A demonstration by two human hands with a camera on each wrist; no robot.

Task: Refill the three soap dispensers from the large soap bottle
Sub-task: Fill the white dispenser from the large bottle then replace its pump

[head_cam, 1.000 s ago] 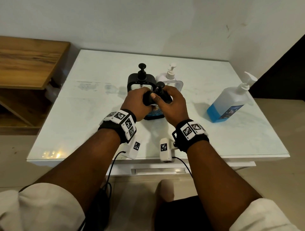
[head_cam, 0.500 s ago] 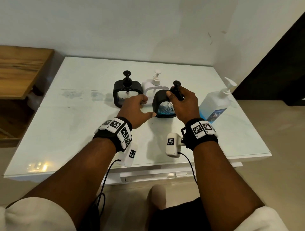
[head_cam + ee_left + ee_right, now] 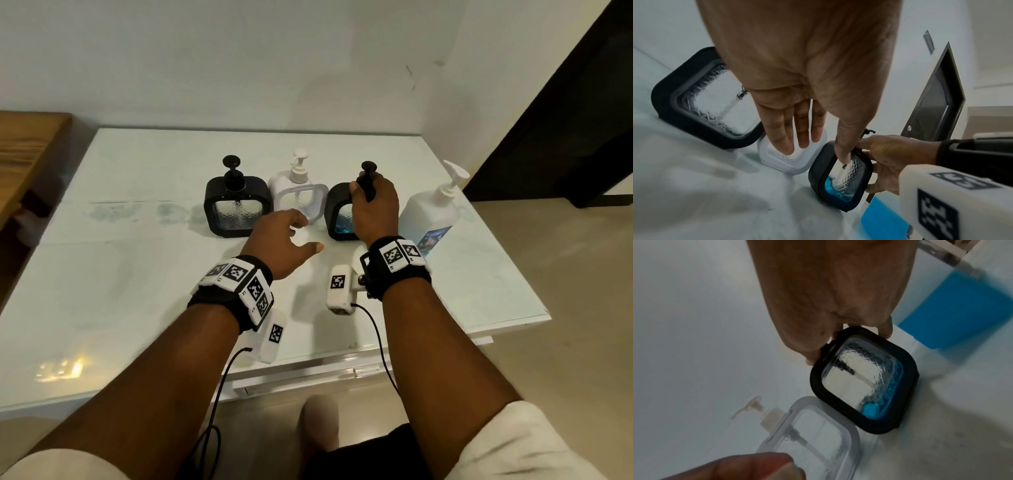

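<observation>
Three square dispensers stand in a row on the white table. The left black dispenser and the white dispenser in the middle look empty. The right black dispenser holds a little blue soap at its bottom. My right hand grips its pump neck from above. My left hand hovers open in front of the white dispenser, holding nothing. The large soap bottle, white pump on top and blue soap low inside, stands just right of my right hand.
A wooden shelf unit stands to the left of the table. Walls close in behind and to the right, and a dark doorway lies at the far right. The table's right edge runs close past the large bottle.
My right hand carried the part-filled black dispenser right into line with the other two. My left hand let go of it and now hovers open. The view shifted rightward.
</observation>
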